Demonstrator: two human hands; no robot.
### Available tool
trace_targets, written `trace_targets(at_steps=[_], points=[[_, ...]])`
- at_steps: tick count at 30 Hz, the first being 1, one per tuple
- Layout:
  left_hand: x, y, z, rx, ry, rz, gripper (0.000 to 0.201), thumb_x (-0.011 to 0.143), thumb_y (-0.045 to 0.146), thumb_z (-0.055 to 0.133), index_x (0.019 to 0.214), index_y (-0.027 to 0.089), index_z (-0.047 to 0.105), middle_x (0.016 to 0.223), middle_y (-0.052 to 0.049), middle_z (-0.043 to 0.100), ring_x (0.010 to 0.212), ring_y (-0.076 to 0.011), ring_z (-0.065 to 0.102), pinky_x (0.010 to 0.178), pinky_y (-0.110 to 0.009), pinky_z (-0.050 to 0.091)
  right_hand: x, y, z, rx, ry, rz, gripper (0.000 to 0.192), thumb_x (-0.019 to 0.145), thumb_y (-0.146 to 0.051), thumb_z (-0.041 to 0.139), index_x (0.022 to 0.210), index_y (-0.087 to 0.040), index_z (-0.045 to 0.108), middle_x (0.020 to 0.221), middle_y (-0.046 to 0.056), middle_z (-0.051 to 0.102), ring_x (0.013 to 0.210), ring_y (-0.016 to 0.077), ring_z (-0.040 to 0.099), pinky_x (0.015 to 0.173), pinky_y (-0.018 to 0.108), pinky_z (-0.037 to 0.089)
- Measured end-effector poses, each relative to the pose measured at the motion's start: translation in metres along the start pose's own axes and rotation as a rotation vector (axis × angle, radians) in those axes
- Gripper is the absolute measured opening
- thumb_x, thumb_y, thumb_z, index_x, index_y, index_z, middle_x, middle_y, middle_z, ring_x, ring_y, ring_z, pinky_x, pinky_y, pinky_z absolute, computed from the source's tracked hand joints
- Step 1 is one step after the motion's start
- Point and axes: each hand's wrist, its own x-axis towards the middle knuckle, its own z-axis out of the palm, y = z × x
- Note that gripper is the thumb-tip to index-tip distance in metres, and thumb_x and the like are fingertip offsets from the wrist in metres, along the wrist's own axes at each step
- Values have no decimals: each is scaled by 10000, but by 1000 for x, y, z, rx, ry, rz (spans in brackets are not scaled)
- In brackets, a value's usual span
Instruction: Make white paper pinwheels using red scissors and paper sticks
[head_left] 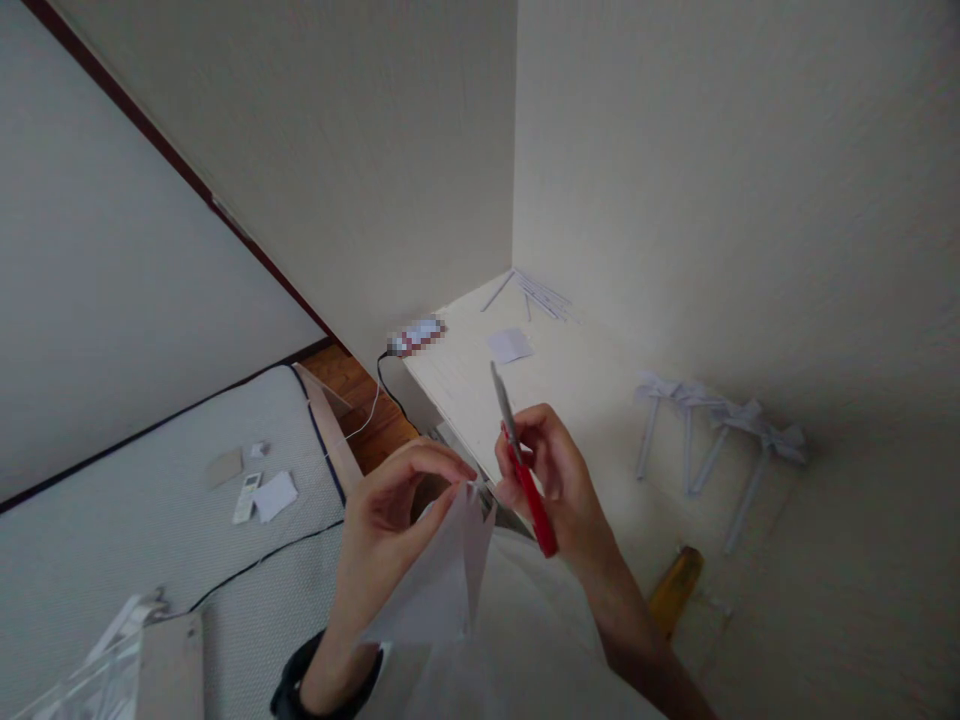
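Observation:
A folded piece of white paper [431, 590] hangs from my left hand [394, 510], pinched at its upper corner between thumb and fingertips. Its lower part spreads out in pointed flaps over my lap. My right hand [551, 475] is closed around red-handled scissors [531, 495]. Their grey blade points up and away from me, toward the desk. The blade is apart from the paper, a little to its right.
On the white desk [585, 390] lie a square paper sheet [510, 345], thin paper sticks [544, 295], several paper pinwheel-like pieces on sticks [688, 440] and a yellow object [676, 590]. A power strip [416, 337] sits at its left edge. A remote [247, 498] and papers rest on the mattress [172, 540].

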Motion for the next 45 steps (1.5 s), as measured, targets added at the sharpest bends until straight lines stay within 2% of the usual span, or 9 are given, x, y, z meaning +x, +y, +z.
trace_targets(at_steps=[4,8,12,20,25,29,35,39,45], points=[[0,-1,-1,-38,68,19,71,814,198,736,743,196,727,768,-37,698,735,-160,634,657,-224,495,-1,-3,-3,-104,-29,26,380,772,-267,726,1008,-273,428,858,-42,497,731,132,487,680,260,441],[0,-3,-2,-46,90,27,57,814,193,736,759,208,736,792,-34,705,764,-165,640,691,-233,500,0,-7,-3,-218,-139,74,398,751,-276,754,995,-252,440,892,-9,554,756,147,525,679,273,470],[-2,-4,-3,-23,120,57,26,793,201,758,778,222,756,805,-33,699,781,-177,641,698,-244,505,1,-6,-4,-335,-220,3,429,690,-238,803,956,-246,466,919,5,586,755,154,542,649,270,469],[-1,-1,-5,46,139,68,70,790,247,765,739,207,738,770,-32,663,741,-173,619,657,-242,487,2,-5,-10,-563,-169,-152,409,718,-211,774,982,-244,464,948,25,600,825,184,557,709,311,461],[-5,-3,-6,99,122,103,57,840,201,711,789,218,731,839,-34,678,809,-169,623,703,-238,497,3,-8,-10,-479,-107,-104,385,734,-222,776,962,-246,468,899,8,600,770,165,555,661,287,454],[-8,-4,-5,299,170,231,97,828,140,697,815,233,724,859,-31,686,850,-195,628,770,-291,497,3,-10,-9,-489,-49,-61,362,752,-225,768,947,-248,463,893,11,604,759,164,562,649,287,459],[-10,-4,-2,527,203,340,150,798,100,694,827,243,727,900,-30,692,837,-202,640,746,-307,503,2,-13,-10,-602,-131,-132,395,743,-226,765,983,-250,452,946,33,611,826,192,578,701,318,482],[-9,-3,-2,535,192,371,189,786,70,690,838,247,727,869,-14,681,811,-183,625,739,-295,497,1,-14,-10,-630,-163,-180,409,741,-210,759,999,-251,444,973,49,611,861,209,584,721,337,490],[-7,-1,-3,417,173,322,154,811,95,681,824,246,710,820,-13,659,795,-188,605,718,-296,483,2,-14,-11,-667,-159,-271,416,726,-163,739,995,-244,432,964,53,594,889,224,568,735,352,486]])
